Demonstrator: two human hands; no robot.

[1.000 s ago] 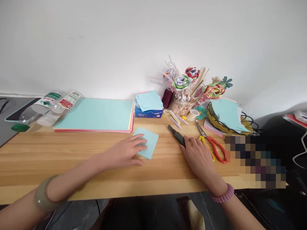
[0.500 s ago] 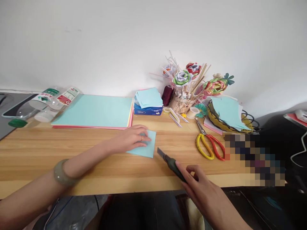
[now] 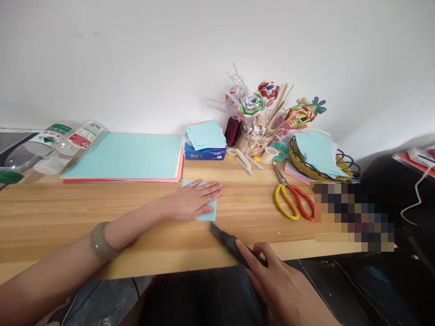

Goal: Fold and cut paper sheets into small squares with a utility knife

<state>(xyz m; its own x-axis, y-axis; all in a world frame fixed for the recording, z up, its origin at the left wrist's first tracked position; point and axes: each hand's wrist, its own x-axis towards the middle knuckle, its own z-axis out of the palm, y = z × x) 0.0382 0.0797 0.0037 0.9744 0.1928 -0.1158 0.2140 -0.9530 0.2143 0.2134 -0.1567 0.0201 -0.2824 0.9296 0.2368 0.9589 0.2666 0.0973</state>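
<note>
A small light-blue paper square [image 3: 208, 216] lies on the wooden table [image 3: 152, 244]. My left hand [image 3: 193, 200] rests flat over it, fingers spread, hiding much of the paper. In my right hand [image 3: 268, 267] is a dark green utility knife [image 3: 234, 248], its blade out and pointing up and left. The blade tip lies just below the paper's lower right corner. Yellow-and-red handled scissors [image 3: 294, 199] lie to the right of the paper.
Behind stand a stack of large coloured sheets [image 3: 125, 156], a blue tissue pack [image 3: 205, 153] topped with blue squares, and paper flowers [image 3: 253, 104]. Plastic bottles [image 3: 56, 145] lie at left; a basket [image 3: 299, 158] holding paper is at right.
My left hand has moved right across the square and flattened, covering more of it. The knife in my right hand has moved left and down, its tip now below the paper's corner. The view has shifted slightly.
</note>
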